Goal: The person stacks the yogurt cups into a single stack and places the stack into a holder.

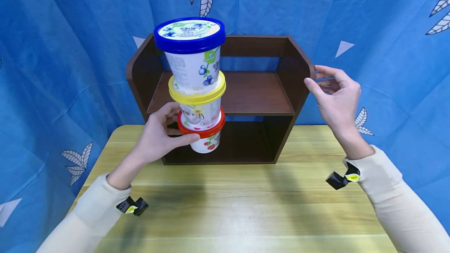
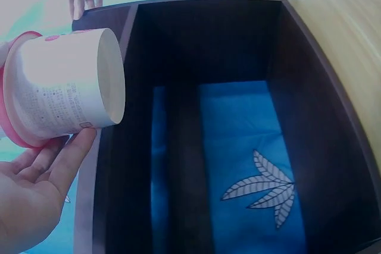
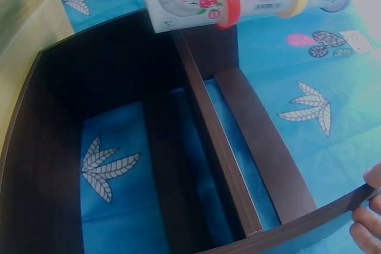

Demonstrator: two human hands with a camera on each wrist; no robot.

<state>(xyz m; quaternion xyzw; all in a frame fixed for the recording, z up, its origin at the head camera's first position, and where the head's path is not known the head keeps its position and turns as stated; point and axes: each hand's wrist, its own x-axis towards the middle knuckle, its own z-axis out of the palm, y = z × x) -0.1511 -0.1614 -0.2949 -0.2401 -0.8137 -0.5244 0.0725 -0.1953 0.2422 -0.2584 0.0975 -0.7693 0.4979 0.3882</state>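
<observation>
Three lidded paper tubs with fruit prints stand stacked in the air in front of the shelf: a blue-lidded tub point(image 1: 191, 63) on top, a yellow-lidded tub point(image 1: 200, 112) in the middle and a red-lidded tub point(image 1: 207, 143) at the bottom. My left hand point(image 1: 158, 134) grips the red-lidded tub near its lid, thumb in front and fingers behind. The white base of that tub point(image 2: 65, 87) shows clear of any surface in the left wrist view. My right hand point(image 1: 337, 95) pinches the right side panel of the dark brown two-tier shelf point(image 1: 260, 93), thumb on its front edge.
The shelf stands on a light wooden table point(image 1: 239, 206), against a blue curtain point(image 1: 267, 3) printed with white leaves. Its raised side panels point(image 1: 138, 65) flank the upper board. Below lies an open lower compartment point(image 1: 246, 139).
</observation>
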